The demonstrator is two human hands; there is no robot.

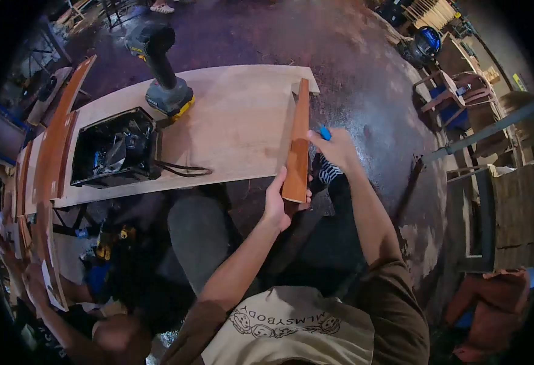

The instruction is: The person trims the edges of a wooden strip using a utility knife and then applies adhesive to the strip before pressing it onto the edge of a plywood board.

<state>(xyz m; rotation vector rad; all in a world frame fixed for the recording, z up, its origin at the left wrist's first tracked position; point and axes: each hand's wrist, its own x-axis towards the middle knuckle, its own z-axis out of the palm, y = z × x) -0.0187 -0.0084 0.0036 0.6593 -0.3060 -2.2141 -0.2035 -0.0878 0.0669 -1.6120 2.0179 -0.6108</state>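
A long reddish-brown wooden strip (298, 143) lies lengthwise, its far end over the right end of a pale board (230, 115). My left hand (276, 204) is closed around the strip's near end, with fingertips showing on its far side. Beside the strip's right edge is my right hand (338, 149), closed on a small blue tool (325, 133). Only its blue part shows between the fingers, so I cannot make out its exact kind.
On the board stand a cordless drill (168, 79) and a black bin (118, 149) of small parts. Brown planks (60, 146) lie at the left. A co-worker's arm (51, 304) shows at lower left. Wooden chairs (462, 91) and a grey pole (480, 134) are at right.
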